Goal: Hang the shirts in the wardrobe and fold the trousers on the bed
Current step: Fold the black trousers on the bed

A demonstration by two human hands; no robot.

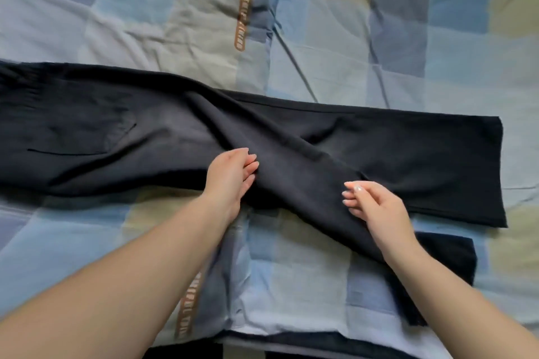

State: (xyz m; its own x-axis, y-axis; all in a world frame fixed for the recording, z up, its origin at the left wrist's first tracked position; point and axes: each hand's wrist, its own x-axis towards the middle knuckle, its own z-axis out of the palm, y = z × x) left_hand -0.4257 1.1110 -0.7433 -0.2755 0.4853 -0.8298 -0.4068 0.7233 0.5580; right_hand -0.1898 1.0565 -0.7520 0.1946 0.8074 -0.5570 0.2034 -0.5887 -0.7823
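Black trousers [291,140] lie spread across the bed, waist at the left and both legs running right. One leg [423,160] lies flat towards the right. The other leg [449,253] slants to the lower right, so the two splay apart. My left hand [230,175] rests at the crotch, where the legs part, its nearly straight fingers pressing into a fold of the cloth. My right hand [376,207] is over the slanting leg with loosely curled fingers and holds nothing.
The bed wears a crumpled patchwork cover [335,38] of blue, grey and green squares with an orange-lettered strip [243,14]. Another dark cloth [320,342] lies at the bed's near edge, below my arms.
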